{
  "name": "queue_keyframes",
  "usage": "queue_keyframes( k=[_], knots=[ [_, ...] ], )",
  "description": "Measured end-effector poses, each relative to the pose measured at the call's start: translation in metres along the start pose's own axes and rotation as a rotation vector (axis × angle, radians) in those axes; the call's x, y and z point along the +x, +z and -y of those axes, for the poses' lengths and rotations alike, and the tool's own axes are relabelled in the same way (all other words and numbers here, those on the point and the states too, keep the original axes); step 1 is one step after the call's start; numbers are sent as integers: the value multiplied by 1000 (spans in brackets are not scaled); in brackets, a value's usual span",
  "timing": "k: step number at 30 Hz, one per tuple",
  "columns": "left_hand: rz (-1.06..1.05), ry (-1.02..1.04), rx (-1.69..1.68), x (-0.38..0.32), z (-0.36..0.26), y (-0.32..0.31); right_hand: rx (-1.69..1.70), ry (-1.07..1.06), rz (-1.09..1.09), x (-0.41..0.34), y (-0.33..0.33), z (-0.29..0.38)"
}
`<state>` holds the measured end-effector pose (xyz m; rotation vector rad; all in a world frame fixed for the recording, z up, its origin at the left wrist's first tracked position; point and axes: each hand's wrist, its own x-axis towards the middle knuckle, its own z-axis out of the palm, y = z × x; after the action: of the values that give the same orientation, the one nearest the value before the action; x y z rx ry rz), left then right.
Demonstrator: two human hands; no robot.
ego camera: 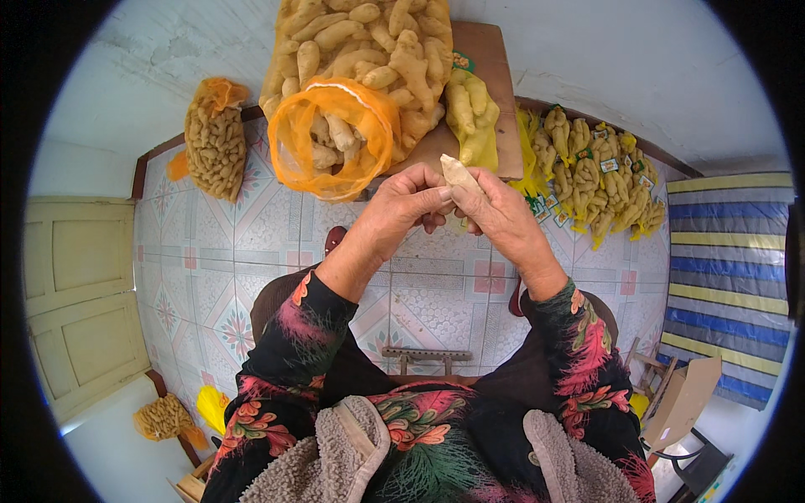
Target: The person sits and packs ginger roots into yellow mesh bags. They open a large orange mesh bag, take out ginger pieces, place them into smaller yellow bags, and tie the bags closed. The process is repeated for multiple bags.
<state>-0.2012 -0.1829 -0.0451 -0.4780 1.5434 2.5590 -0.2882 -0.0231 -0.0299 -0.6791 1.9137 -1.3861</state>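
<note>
My right hand (pixel 503 204) grips a pale, tapered ginger-like root (pixel 456 171), its narrow end pointing up and away from me. Close against it is my left hand (pixel 405 198), with its thumb tip meeting my right thumb and its fingers curled. Whether the left fingers pinch anything is hidden. Just past my hands, an orange mesh bag (pixel 377 170) lies with its rolled mouth wide apart and roots inside. To its right, a small yellow net bag (pixel 468 113) packed with roots rests on a brown cardboard-covered surface (pixel 509 138).
Many filled yellow net bags (pixel 597 170) with tags are heaped on the tiled floor (pixel 434 308) at right. Filled orange mesh bags stand by the left wall (pixel 214 141) and lower left (pixel 162 418). A striped sheet (pixel 729 270) and cardboard box (pixel 682 402) are at far right.
</note>
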Motion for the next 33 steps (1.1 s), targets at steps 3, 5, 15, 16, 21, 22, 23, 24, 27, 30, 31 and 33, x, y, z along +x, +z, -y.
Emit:
queue_keyframes(
  k=[3,5,15,16,21,22,23,24,27,30,31,33],
  knots=[
    [48,-54,-164,0,2,-3,28,-85,-23,-1,2,2],
    [79,-78,-232,0,2,-4,46,-110,-23,-2,1,3],
    [-54,44,-3,0,-1,-1,101,-171,-130,-5,7,8],
    [-90,16,30,-1,-2,1,88,-168,-143,-5,6,9],
    [-99,61,-39,-3,-5,7,57,-60,-50,-8,3,8],
    [-103,47,-13,-3,-5,7,28,-69,-32,-7,3,8],
    [-118,66,-18,-3,-6,6,97,-36,-42,-7,4,7],
    [-141,91,-27,-2,-6,6,169,-11,-39,-5,4,7],
    [-168,156,-70,-1,-5,1,272,24,44,-2,-2,6],
    [-197,203,-97,1,-6,-3,272,27,110,-2,-6,5],
    [-228,189,-96,0,-6,-2,283,-13,147,-3,-6,5],
    [-230,192,-53,-1,-7,0,217,-18,138,-3,-5,4]
  ],
)
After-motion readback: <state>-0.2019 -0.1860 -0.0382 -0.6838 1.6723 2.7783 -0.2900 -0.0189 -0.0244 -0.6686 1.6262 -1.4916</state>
